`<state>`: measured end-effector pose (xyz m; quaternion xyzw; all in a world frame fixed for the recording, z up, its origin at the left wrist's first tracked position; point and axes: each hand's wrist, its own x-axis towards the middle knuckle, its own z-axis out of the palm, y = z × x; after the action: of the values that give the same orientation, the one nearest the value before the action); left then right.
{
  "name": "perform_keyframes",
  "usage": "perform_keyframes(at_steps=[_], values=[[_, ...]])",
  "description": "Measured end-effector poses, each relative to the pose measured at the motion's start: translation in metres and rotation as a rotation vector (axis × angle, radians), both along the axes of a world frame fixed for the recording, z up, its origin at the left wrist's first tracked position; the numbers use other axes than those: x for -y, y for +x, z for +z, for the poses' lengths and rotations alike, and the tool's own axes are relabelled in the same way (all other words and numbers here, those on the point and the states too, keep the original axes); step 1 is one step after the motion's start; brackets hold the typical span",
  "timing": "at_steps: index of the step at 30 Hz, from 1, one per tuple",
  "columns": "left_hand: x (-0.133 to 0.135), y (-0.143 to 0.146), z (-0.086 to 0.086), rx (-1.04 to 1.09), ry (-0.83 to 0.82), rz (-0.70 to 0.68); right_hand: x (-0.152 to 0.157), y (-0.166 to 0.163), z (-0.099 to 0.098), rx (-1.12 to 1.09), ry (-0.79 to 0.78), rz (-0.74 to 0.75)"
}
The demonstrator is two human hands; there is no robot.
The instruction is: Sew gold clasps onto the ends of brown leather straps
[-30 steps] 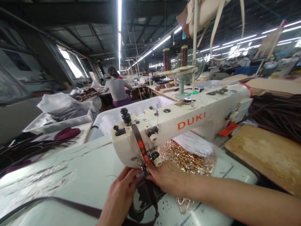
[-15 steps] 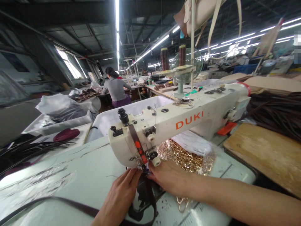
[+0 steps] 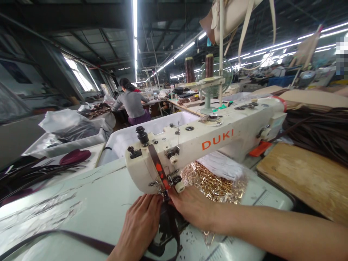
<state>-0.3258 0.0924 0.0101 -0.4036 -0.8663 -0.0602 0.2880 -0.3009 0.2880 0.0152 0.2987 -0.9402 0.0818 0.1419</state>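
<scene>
A cream DUKI sewing machine (image 3: 217,139) stands on the pale green table (image 3: 81,195). A dark brown leather strap (image 3: 170,224) lies under its needle and trails off to the lower left. My left hand (image 3: 141,224) rests on the strap left of the needle, fingers pressed together on it. My right hand (image 3: 193,208) holds the strap from the right, fingertips at the presser foot. A clear bag of gold metal clasps (image 3: 214,185) lies just behind my right hand.
A wooden board (image 3: 301,177) and a heap of dark straps (image 3: 320,132) sit at the right. White bins (image 3: 152,134) with plastic bags stand behind the machine. More dark straps (image 3: 29,175) lie at the left. A person in a grey top (image 3: 133,105) sits far back.
My hands stay at the needle; the left hand has shifted slightly forward along the strap. The view has drifted a little.
</scene>
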Motion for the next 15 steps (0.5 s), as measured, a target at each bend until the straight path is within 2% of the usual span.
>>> perform_keyframes(at_steps=[4,8,15], values=[[-0.0002,0.0035,0.005,0.183,0.059,0.109,0.0044,-0.0001,-0.0055,-0.053,0.004,-0.034],[-0.0007,0.0035,0.0053,0.308,0.083,0.126,0.0061,0.0017,-0.0035,-0.061,0.025,-0.037],[-0.0017,-0.0011,0.0015,0.335,0.106,0.169,0.0055,0.0011,0.003,-0.062,0.149,-0.009]])
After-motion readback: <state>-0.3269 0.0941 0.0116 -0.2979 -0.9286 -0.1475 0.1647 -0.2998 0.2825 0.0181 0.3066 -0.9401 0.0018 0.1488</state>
